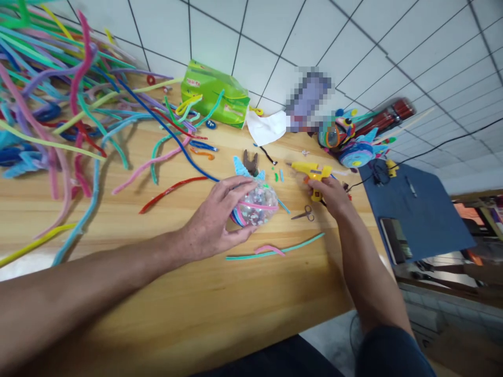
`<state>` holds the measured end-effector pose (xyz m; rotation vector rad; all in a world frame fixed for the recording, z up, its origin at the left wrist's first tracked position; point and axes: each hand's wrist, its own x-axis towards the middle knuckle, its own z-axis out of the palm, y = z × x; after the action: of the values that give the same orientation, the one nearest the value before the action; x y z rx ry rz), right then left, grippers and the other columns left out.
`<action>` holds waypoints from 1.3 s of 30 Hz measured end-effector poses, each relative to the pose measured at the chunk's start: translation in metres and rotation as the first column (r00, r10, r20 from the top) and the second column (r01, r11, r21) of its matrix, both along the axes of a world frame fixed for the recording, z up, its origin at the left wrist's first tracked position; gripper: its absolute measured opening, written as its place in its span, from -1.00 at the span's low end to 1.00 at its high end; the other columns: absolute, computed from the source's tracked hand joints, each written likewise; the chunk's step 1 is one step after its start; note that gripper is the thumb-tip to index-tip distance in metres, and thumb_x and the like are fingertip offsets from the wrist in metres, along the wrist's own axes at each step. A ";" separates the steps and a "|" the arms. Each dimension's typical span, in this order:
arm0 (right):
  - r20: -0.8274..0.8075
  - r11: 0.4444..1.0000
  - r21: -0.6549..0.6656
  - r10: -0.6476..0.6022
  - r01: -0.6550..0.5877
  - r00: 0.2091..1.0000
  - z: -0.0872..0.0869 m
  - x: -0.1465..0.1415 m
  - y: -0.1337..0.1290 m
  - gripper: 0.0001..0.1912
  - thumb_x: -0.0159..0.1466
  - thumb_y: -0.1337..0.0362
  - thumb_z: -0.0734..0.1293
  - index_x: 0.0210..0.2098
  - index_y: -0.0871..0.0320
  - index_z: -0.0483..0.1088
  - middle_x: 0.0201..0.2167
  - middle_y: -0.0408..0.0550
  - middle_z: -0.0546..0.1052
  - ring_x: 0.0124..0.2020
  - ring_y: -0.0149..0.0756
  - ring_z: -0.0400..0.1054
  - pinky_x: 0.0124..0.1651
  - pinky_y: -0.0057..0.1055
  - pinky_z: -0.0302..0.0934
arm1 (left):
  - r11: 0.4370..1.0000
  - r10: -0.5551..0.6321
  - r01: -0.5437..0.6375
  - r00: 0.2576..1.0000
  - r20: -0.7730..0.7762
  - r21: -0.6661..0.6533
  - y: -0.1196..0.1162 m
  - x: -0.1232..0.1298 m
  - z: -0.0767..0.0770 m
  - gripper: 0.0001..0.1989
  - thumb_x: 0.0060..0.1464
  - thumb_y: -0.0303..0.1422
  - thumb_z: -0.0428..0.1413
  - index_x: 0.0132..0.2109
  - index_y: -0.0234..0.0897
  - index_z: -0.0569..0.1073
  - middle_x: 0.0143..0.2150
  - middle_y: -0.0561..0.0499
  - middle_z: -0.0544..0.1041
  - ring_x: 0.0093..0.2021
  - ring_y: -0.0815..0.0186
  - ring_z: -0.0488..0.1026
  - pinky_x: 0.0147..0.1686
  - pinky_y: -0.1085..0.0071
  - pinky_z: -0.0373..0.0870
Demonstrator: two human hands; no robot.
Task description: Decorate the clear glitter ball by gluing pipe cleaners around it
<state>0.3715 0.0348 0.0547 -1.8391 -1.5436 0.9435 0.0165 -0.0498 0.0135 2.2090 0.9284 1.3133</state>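
My left hand (220,217) is wrapped round a clear plastic ball (261,204) with a pink strip across it and light blue fuzzy pieces at its far edge. Part of the ball is hidden behind my fingers. To the right, my right hand (334,196) grips a yellow hot glue gun (314,175), its nozzle pointing left, apart from the ball. Small scissors (304,213) lie between the two hands. Pliers (250,162) rest just beyond the ball. Nearer to me, a teal pipe cleaner (302,244) and a short pink one (270,249) lie on the wooden table (196,309).
Many coloured pipe cleaners (74,104) pile up at the left. Against the tiled wall stand a green tissue pack (216,94), a white tissue (267,128) and decorated crafts (356,152). At right, a black cord (444,144) runs above a dark blue mat (424,209).
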 end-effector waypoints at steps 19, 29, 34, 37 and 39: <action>-0.264 0.957 -0.015 -0.284 0.290 0.922 -0.008 0.028 0.068 -0.86 0.16 0.27 0.51 -0.40 0.15 0.48 -0.58 -0.13 0.53 -0.62 -0.36 0.42 -0.54 -0.43 0.38 | 1.000 -0.019 0.018 1.000 0.022 0.023 0.000 0.002 0.001 -0.27 0.29 -0.38 0.28 0.49 -0.21 0.19 0.37 -0.31 0.37 0.41 -0.06 0.39 0.38 -0.10 0.49; -0.273 0.923 -0.213 -0.370 0.319 0.888 0.002 0.039 0.076 -0.90 0.35 0.30 0.39 -0.32 0.14 0.44 -0.62 -0.14 0.49 -0.65 -0.34 0.37 -0.59 -0.43 0.39 | 1.000 -0.018 0.017 0.999 0.031 0.013 0.000 0.002 0.000 -0.27 0.29 -0.38 0.27 0.49 -0.18 0.19 0.38 -0.29 0.37 0.41 -0.06 0.40 0.37 -0.12 0.50; -0.275 0.896 -0.294 -0.413 0.333 0.868 0.008 0.045 0.080 -0.91 0.39 0.29 0.38 -0.27 0.14 0.47 -0.62 -0.16 0.47 -0.66 -0.39 0.32 -0.64 -0.52 0.28 | 1.000 -0.018 0.018 1.000 0.021 0.020 0.000 0.002 0.000 -0.29 0.29 -0.39 0.27 0.48 -0.22 0.20 0.37 -0.31 0.37 0.41 -0.06 0.39 0.38 -0.10 0.50; -0.272 0.886 -0.322 -0.425 0.334 0.863 0.011 0.047 0.080 -0.91 0.40 0.30 0.35 -0.25 0.16 0.48 -0.64 -0.16 0.45 -0.67 -0.39 0.30 -0.65 -0.54 0.25 | 0.999 -0.020 0.019 1.000 0.018 0.027 0.000 0.001 0.000 -0.29 0.29 -0.39 0.27 0.48 -0.22 0.20 0.37 -0.32 0.37 0.40 -0.07 0.40 0.37 -0.11 0.50; -0.269 0.885 -0.324 -0.426 0.336 0.863 0.012 0.048 0.079 -0.90 0.40 0.30 0.35 -0.25 0.16 0.49 -0.64 -0.15 0.45 -0.67 -0.39 0.31 -0.66 -0.55 0.22 | 0.999 -0.021 0.020 0.999 0.024 0.033 0.000 0.002 0.000 -0.30 0.30 -0.39 0.26 0.48 -0.24 0.20 0.37 -0.33 0.38 0.40 -0.07 0.40 0.38 -0.10 0.49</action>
<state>0.4191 0.1143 0.0669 -1.9445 -0.8303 1.2319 0.0180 -0.0497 0.0136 2.2157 0.8790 1.3521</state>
